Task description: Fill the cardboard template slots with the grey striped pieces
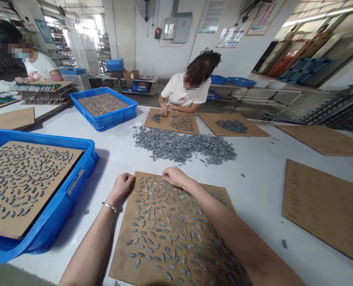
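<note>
A brown board (121, 254) lies on the table in front of me, covered with many small grey leaf-shaped pieces (166, 230) spread apart from each other. At its far left corner, my left hand (124, 186), with a bracelet on the wrist, has its fingers curled together on the board's edge. My right hand (174, 176) reaches across to the far edge, its fingers closed and bent down over the pieces there. Whatever lies under those fingertips is hidden. Beyond the board is a big loose pile of the same grey pieces (182, 147).
At left, a blue tray (83, 159) holds a filled board (3, 226); another blue tray (116, 113) stands farther back. Brown boards (322, 210) lie at right. Across the table a co-worker (184, 89) handles pieces on a board (149, 121). Another person (42, 65) is far left.
</note>
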Tool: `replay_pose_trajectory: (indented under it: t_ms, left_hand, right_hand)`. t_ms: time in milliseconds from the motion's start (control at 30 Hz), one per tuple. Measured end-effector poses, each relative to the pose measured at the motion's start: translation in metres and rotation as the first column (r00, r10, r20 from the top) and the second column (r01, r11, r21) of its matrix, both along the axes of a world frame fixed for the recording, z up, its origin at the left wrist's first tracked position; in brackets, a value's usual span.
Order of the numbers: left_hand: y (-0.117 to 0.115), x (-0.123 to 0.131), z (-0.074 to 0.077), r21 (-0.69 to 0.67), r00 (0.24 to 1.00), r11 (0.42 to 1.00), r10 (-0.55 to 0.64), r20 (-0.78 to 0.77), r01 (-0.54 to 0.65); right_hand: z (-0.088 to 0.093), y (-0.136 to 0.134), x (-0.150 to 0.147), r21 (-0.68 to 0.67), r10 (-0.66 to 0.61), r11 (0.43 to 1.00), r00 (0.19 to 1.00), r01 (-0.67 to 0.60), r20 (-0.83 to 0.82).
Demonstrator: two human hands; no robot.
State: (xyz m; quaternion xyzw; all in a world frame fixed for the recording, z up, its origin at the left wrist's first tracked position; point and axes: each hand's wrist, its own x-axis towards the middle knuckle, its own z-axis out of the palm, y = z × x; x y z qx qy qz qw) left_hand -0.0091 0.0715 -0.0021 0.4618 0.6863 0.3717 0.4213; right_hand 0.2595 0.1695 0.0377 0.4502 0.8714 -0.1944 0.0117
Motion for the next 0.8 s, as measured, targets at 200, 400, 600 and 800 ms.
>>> replay_pose_trajectory:
  t_ms: [200, 400, 600, 800]
  left_hand:
    - [0.001, -0.002, -0.005, 0.004, 1.0, 1.0, 0.002, 0.01, -0.002]
    - [0.002, -0.002, -0.005, -0.012, 1.0, 1.0, 0.001, 0.015, -0.001]
    - [0.001, -0.001, -0.002, -0.009, 1.0, 1.0, 0.0, 0.006, 0.0]
    - [0.0, 0.0, 0.0, -0.001, 1.0, 1.0, 0.007, -0.01, -0.007]
  right_hand:
    - [-0.005, 0.0, 0.001, 0.021, 0.002, 1.0, 1.0, -0.002, 0.002]
    - [0.004, -0.001, 0.006, 0.024, -0.048, 0.999, 0.999, 0.048, -0.019]
    - [0.01, -0.016, 0.01, 0.019, -0.069, 0.997, 0.995, 0.068, 0.068]
    - [0.006, -0.024, -0.002, -0.016, -0.138, 0.99, 0.98, 0.141, 0.144]
